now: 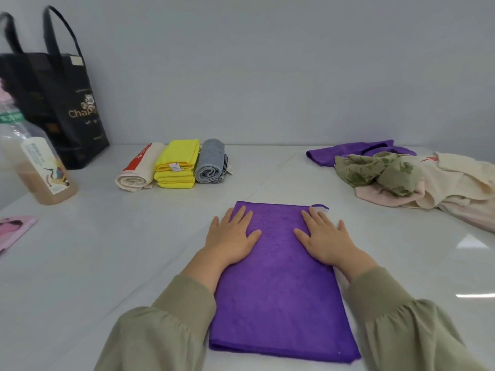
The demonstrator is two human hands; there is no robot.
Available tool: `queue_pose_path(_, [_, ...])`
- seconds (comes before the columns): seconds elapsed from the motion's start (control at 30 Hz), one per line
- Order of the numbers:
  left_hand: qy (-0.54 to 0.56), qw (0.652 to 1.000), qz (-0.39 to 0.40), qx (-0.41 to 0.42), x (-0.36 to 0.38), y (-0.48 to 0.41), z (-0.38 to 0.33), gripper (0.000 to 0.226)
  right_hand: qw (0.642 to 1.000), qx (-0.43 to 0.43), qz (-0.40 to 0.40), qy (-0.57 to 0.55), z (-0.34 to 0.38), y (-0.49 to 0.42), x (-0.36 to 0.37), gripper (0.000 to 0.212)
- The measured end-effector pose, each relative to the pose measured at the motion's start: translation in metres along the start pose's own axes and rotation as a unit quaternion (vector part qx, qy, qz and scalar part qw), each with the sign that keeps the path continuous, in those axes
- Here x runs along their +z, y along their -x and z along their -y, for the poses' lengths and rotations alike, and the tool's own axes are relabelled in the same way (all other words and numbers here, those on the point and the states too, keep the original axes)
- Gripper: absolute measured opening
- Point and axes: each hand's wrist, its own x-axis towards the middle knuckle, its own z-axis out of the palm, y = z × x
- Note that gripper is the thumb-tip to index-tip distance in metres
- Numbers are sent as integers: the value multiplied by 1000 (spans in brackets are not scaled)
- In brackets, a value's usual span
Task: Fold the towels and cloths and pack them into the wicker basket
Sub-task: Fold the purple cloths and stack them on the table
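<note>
- The purple towel (281,287) lies flat on the table (107,263) right in front of you, folded to a long rectangle; its nap looks soft and faintly pebbled, and a small loop sticks out at the far right corner.
- Your left hand (232,238) rests palm down on the towel's far left edge, fingers spread and straight, the outer ones reaching past the edge onto the table. It grips nothing.
- Your right hand (322,236) lies flat too, fully open, on the towel's far right part, pressing rather than holding.
- Both sleeves (166,325) are olive fabric with ribbed cuffs.
- The table is white, smooth and glossy, with faint veining and window glare at the right.
- Towards the wall, three finished cloths sit side by side, touching: a cream roll (138,172) with a red band, a yellow stack (176,164) of flat folds, and a grey roll (210,163) coiled at its end.
- Far right, a loose pile (417,180) waits crumpled: a green patterned cloth, cream and pale pink pieces, with another purple cloth (353,151) behind it.
- At the left stand a black bag (61,103) with long handles and a clear bottle (37,159) of tan liquid; a pink item (13,231) lies at the edge.
</note>
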Motion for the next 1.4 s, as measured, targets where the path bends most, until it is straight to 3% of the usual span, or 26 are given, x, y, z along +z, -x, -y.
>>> queue_pose_path(0.1, [18,1000,-11,-13,1,6,3,63,997,49,-38,-47,-12,-5,0,66])
queue_pose_path(0.27, [50,978,-176,-97,-7,-1,10,43,987,64,-95,-112,-9,-20,-6,54])
queue_pose_path(0.33, [40,974,-179,-129,-7,-7,13,44,985,66,-94,-125,-1,-26,-8,57])
queue_pose_path(0.47, [124,961,-190,-160,-8,-21,14,41,981,100,-84,-140,5,-36,-10,59])
queue_pose_path(0.6, [166,956,-184,-157,-13,-27,14,26,979,88,-88,-160,2,-39,-15,28])
queue_pose_path(0.7, [325,919,-183,-131,-15,-25,13,13,932,78,-105,-337,0,-36,-21,20])
queue_pose_path(0.83, [539,819,-157,-117,-23,-21,19,38,809,61,-70,-580,0,-29,-30,18])
queue_pose_path(0.93, [607,775,-143,-103,-32,-15,18,29,796,67,-55,-599,0,-25,-35,9])
queue_pose_path(1.0, [568,799,-167,-108,-35,-13,18,9,808,62,-77,-581,0,-20,-42,6])
queue_pose_path(1.1, [403,876,-235,-120,-37,-12,19,4,837,72,-101,-533,-4,-17,-50,3])
queue_pose_path(1.17, [396,875,-249,-121,-40,-12,19,5,830,98,-78,-543,-8,-21,-49,18])
queue_pose_path(1.3, [556,798,-198,-122,-45,-12,12,18,785,99,-33,-611,0,-22,-47,17])
queue_pose_path(1.4, [653,727,-171,-124,-51,-18,8,19,727,62,-41,-683,9,-28,-51,13])
